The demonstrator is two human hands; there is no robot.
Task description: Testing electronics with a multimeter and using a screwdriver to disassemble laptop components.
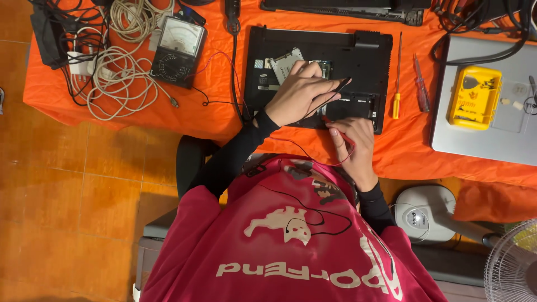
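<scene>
A black test probe (339,86) is pinched between the fingers of the left hand (299,92), its tip set down on the underside of an opened black laptop (369,56) lying on the orange cloth (224,117); a red test probe (335,130) is gripped in the closed right hand (352,142) just below, at the laptop's near edge. Both probes are judged light, thin and stiff, best held like pens on their insulated shafts, well back from the metal tips, which could slip on smooth contacts. Thin leads (305,154) are trailed from under the hands across the red shirt, and any tug on them is likely to shift the tips. The exposed parts beneath the left palm are taken to be fragile, so only light pressure seems wise. Up and to the left of the left hand an analog meter (179,50) is laid; to the right of both hands a yellow-handled screwdriver (396,78) is seen.
</scene>
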